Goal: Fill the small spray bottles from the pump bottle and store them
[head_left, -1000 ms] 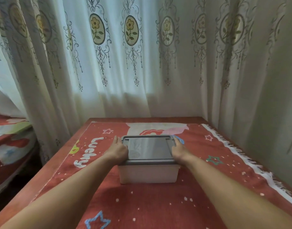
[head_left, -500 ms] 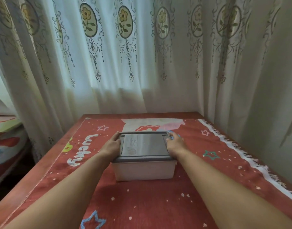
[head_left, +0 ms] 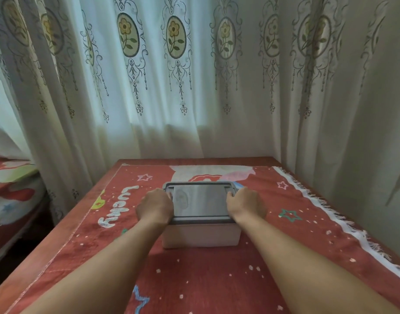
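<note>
1. Two sides of the bench [head_left: 194, 160], the far edge and the right edge, are closed in by a pale curtain [head_left: 194, 87] printed with flower medallions.
2. Most of the bench top lies under a red cloth [head_left: 205, 279] with stars, white speckles and the word "Lucky"; its white fringe runs along the right edge.
3. Past the left edge, part of a bed [head_left: 11, 200] shows, with a patterned cover.
4. The box [head_left: 201, 235], pale and rectangular, stands on the cloth midway between the left and right edges, nearer the far edge than the near one.
5. Its grey lid [head_left: 200, 200] sits flat on top and hides what is inside.
6. The left hand [head_left: 154, 207] is on the lid's left rim and the right hand [head_left: 246, 206] on its right rim. The fingers of each are curled down over the edge, seemingly clamped on the lid, though their tips are out of sight.
</note>
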Available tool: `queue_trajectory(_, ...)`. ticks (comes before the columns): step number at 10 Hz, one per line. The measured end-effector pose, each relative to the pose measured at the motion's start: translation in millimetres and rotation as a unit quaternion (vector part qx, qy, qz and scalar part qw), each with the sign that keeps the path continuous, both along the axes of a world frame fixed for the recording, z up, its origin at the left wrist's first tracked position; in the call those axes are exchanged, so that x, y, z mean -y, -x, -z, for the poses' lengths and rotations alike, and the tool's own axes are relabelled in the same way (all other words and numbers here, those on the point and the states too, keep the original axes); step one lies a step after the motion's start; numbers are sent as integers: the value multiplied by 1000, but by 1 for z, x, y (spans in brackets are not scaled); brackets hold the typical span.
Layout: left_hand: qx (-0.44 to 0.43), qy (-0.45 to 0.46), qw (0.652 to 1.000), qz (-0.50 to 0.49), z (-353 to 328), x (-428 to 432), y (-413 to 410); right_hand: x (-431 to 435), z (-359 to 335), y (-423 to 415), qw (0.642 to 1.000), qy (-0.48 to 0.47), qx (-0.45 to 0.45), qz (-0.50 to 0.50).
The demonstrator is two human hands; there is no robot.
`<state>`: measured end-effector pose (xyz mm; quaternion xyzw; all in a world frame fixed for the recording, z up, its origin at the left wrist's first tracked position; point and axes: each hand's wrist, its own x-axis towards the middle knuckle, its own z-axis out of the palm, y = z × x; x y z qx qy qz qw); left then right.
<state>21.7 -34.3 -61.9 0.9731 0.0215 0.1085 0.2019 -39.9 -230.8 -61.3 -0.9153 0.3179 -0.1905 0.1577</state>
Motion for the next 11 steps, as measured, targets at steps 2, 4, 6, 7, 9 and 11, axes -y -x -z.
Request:
queue_trajectory(2, -1, -17, 1000, 14, 2, 0, -4, 2, 4, -6, 999, 14, 13, -26)
queue_trajectory(4, 43, -102, 991, 81, -3, 0, -1, 2, 2, -9, 995, 79, 13, -52)
queue_trajectory(6, -31, -73, 993, 88, -6, 3, -1, 5, 6, -20, 996, 7, -17, -85)
queue_trajectory(7, -30, -130, 971, 201, -7, 7, -5, 11, 6, -25, 969, -14, -84, -232)
queue_trajectory(9, -125, -180, 939, 265, -2, 6, -19, 14, -4, -31, 929, 5, -217, -300)
queue_trajectory(11, -42, -327, 905, 270, -15, 7, -13, 1, -23, -25, 925, 99, -256, -264)
